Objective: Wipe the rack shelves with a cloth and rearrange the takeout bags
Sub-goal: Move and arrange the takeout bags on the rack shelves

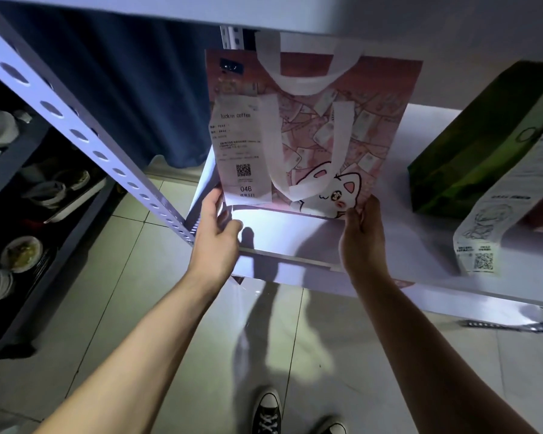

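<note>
A pink takeout bag with a white cat drawing, white handles and a long receipt stands upright on the white rack shelf. My left hand grips its lower left corner. My right hand holds its lower right corner. To the right on the same shelf stands a green takeout bag, and a white receipt-covered bag leans in front of it. No cloth is in view.
The rack's perforated white upright slants down at the left. Another shelf unit at the far left holds bowls and containers. A dark blue curtain hangs behind. Tiled floor and my black sneakers lie below.
</note>
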Tool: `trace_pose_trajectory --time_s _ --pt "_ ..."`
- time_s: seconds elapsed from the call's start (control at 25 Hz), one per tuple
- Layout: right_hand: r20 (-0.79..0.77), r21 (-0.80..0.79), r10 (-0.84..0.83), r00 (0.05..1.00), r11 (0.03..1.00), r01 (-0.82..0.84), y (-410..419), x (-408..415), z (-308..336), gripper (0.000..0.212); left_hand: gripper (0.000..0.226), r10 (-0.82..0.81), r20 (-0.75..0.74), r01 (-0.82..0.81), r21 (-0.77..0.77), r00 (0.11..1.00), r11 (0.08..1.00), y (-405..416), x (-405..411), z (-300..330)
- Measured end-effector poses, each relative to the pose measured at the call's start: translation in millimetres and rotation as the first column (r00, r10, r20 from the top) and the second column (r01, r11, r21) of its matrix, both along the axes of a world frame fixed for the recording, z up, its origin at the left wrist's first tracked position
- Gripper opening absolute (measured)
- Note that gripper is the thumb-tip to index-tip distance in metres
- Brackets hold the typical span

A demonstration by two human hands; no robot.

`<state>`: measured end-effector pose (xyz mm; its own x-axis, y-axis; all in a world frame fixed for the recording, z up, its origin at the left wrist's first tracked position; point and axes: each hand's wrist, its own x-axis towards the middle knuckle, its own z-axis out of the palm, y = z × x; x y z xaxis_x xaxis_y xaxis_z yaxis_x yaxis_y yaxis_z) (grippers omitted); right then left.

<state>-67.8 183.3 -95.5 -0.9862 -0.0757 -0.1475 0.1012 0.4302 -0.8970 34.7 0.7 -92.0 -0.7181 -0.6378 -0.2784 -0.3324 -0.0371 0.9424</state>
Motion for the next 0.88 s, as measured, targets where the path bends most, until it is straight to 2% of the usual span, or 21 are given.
trace_pose_trajectory --time_s 0.08,0.2,0.28,0.44,0.68,0.88 --pt "0.005 0.017 0.003 1.000 1.000 -0.004 3 4 4 0.039 0.062 -0.021 -0.018 0.021 -0.001 1.000 1.000 -1 6 3" --pt "0.001 0.024 -0.087 0.996 0.996 0.087 12 20 22 0.042 0.064 -0.068 -0.023 0.067 -0.060 0.997 0.996 4 14 18" --pt "-0.061 0.056 -0.091 0.994 0.994 0.094 21 34 40 0.042 0.066 -0.076 -0.003 0.075 -0.098 0.997 0.992 13 21 35" --pt "-0.021 0.012 -0.084 0.996 0.996 0.084 50 61 88 0.044 0.053 -0.090 0.089 0.102 -0.141 0.992 0.985 43 35 80" --pt "-0.150 0.071 -0.101 0.984 0.991 0.112 102 90 184 0.040 0.040 -0.289 0.037 0.291 -0.113 0.957 0.950 100 47 183" --pt "-0.144 -0.155 -0.217 0.965 0.969 0.194 141 106 264 0.034 0.034 -0.422 -0.054 0.407 -0.183 0.905 0.895 143 43 270"
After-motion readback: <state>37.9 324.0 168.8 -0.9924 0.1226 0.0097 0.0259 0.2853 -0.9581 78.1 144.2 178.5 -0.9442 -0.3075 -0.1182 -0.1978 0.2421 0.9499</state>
